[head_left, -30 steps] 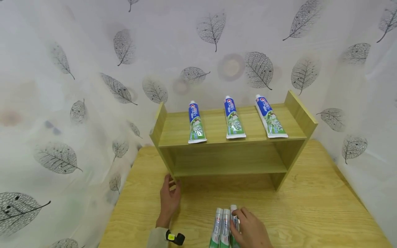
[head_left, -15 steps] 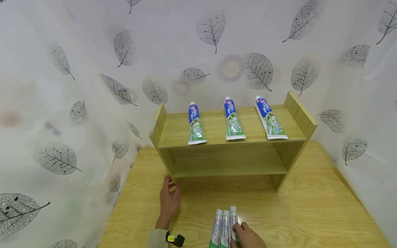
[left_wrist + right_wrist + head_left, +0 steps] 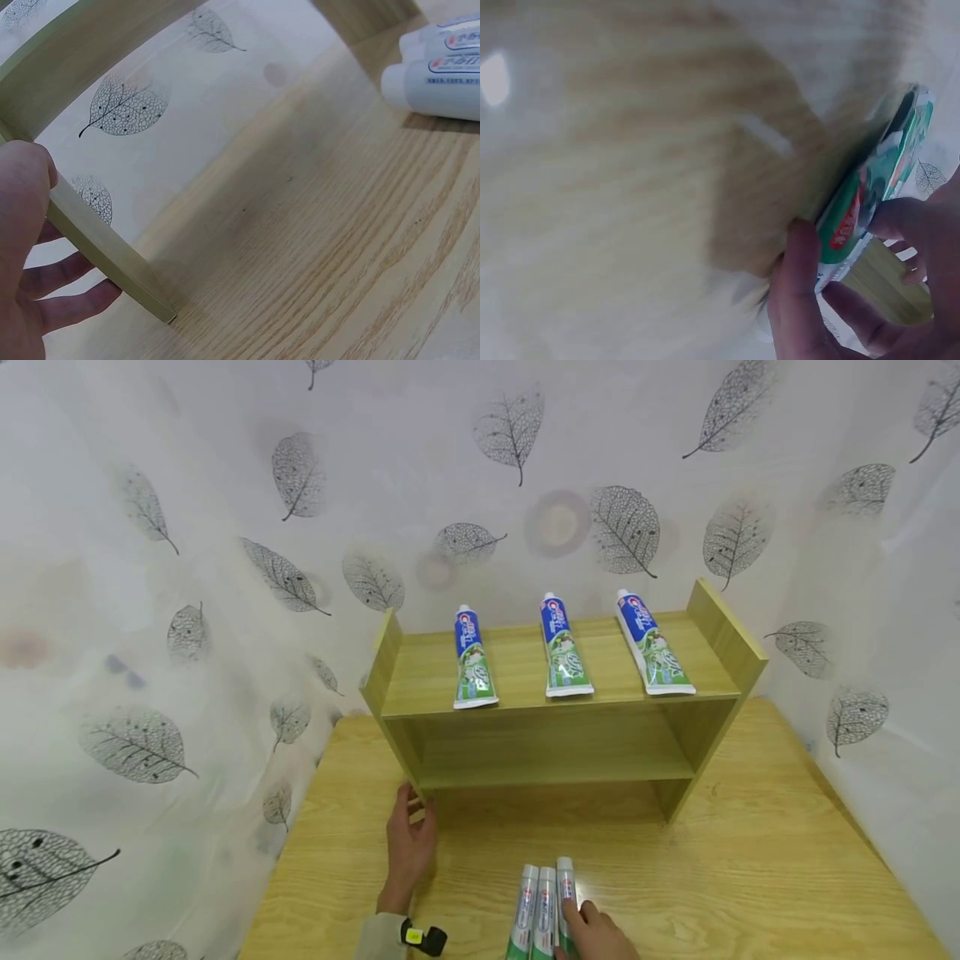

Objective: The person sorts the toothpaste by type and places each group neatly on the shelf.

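My left hand [image 3: 410, 852] grips the lower left side panel [image 3: 112, 259] of a small wooden shelf [image 3: 517, 672], thumb on one face and fingers on the other. My right hand [image 3: 602, 935] pinches the rightmost toothpaste tube [image 3: 566, 885], white-capped with a green lower end, near its lower part. That tube lies on the table, beside a middle toothpaste tube [image 3: 544, 906] and a left toothpaste tube [image 3: 524, 906]. In the right wrist view, the thumb and fingers sit on either side of the held tube's green printed body [image 3: 855, 202]. The near ends of the tubes are cut off in the head view.
On the shelf's top board lie a left blue-green toothpaste tube [image 3: 475, 660], a middle one [image 3: 566, 652] and a right one [image 3: 655, 647]. A wood-grain table [image 3: 780, 852] carries everything. Behind it hangs a pale leaf-printed sheet [image 3: 420, 460].
My right hand has slid down the rightmost tube toward its near end, uncovering more of the capped end. The left hand and the shelf stay in place.
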Available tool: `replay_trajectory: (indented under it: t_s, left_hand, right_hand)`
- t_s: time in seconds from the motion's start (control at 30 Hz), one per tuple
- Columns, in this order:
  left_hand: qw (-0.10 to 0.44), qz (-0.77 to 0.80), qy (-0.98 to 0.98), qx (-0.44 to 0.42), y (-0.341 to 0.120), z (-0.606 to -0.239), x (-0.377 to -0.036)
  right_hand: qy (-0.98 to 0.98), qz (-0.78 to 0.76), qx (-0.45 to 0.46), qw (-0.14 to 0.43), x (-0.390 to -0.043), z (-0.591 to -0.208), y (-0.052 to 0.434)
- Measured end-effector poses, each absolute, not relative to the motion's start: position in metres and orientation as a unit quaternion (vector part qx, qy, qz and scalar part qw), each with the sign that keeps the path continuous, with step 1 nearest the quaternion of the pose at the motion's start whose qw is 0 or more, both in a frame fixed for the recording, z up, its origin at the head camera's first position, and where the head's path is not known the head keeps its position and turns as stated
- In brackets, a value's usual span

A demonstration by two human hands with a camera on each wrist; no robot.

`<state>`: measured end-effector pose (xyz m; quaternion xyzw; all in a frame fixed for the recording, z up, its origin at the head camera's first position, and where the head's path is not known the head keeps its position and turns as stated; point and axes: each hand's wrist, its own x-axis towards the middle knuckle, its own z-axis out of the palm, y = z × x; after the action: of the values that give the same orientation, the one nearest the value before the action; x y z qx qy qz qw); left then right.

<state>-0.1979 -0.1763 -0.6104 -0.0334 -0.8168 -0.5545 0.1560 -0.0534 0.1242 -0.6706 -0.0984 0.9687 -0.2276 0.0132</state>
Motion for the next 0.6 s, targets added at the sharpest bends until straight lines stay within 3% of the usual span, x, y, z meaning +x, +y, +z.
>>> replay_trajectory:
  t_s: [0.6]
  left_hand:
    - [0.152,-0.543,-0.825,-0.021,-0.176,-0.61,-0.2]
  right_hand:
    - [0.984,-0.169,-0.059,-0.019,-0.052,-0.687,0.115]
